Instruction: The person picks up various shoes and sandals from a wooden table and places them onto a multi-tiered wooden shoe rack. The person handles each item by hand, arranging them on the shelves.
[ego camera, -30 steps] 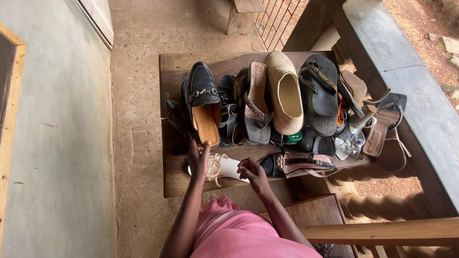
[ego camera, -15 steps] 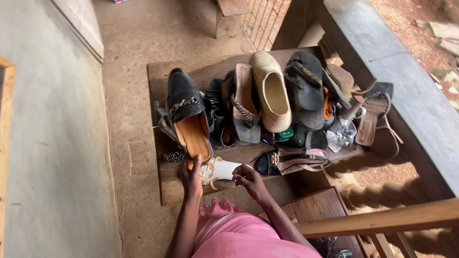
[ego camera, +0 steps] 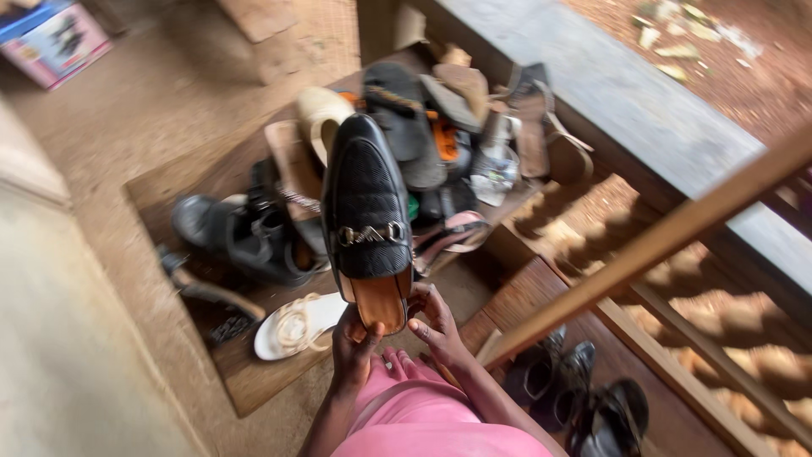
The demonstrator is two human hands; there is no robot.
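Head camera view, looking down and blurred by motion: both hands meet at lower centre of the frame, gripping the heel end of a black backless loafer [ego camera: 369, 211] with a metal chain across its top and a tan insole. Left hand [ego camera: 355, 343] closes around the heel from the left, right hand [ego camera: 433, 326] from the right, thumbs up against the sole edge. Held this way the shoe rises toward the middle of the frame, toe pointing away, clear of the pile behind it. Keeping both hands snug at the heel and the toe level seems the steady way to carry it. Just left of the hands a white strappy sandal [ego camera: 298, 326] lies on the wooden bench [ego camera: 254, 385]. Beyond, in upper centre, sits a heap of mixed shoes [ego camera: 423, 127]. Pink clothing [ego camera: 440, 423] fills the bottom edge; dark sandals [ego camera: 584, 398] rest at lower right.
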